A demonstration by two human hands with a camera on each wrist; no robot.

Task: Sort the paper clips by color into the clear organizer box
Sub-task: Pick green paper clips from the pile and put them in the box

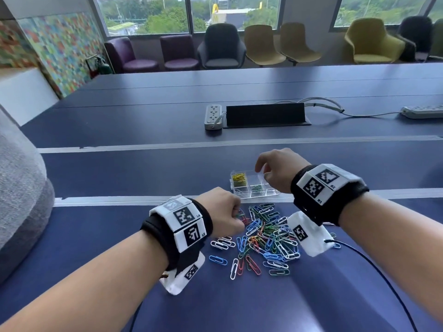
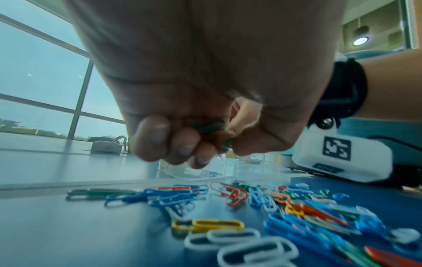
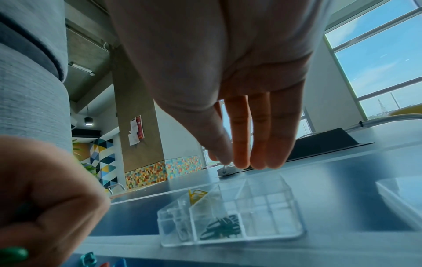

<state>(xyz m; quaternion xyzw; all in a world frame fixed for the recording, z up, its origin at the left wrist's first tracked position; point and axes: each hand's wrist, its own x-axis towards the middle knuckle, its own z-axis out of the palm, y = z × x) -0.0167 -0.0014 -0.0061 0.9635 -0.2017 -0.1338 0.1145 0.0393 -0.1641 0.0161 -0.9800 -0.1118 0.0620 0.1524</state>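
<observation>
A loose pile of colored paper clips (image 1: 266, 236) (image 2: 297, 207) lies on the blue table. Behind it stands the clear organizer box (image 1: 271, 194) (image 3: 294, 233). Yellow clips (image 1: 238, 178) (image 3: 196, 194) fill its far left cell, and dark green clips (image 1: 257, 188) (image 3: 222, 227) lie in a front cell. My left hand (image 1: 230, 213) (image 2: 205, 144) hovers curled at the pile's far left edge, gripping green clips (image 2: 209, 125). My right hand (image 1: 266, 174) (image 3: 239, 159) hangs above the box's far cells with fingers straight down. Its thumb lies by the forefinger, and no clip shows there.
A white power strip (image 1: 213, 116) and a black cable flap (image 1: 265, 115) sit mid-table beyond the box. A second strip (image 1: 424, 111) lies far right. A grey cushioned seat (image 1: 19, 188) stands at the left. A thin black cable (image 1: 374, 267) trails from my right wrist.
</observation>
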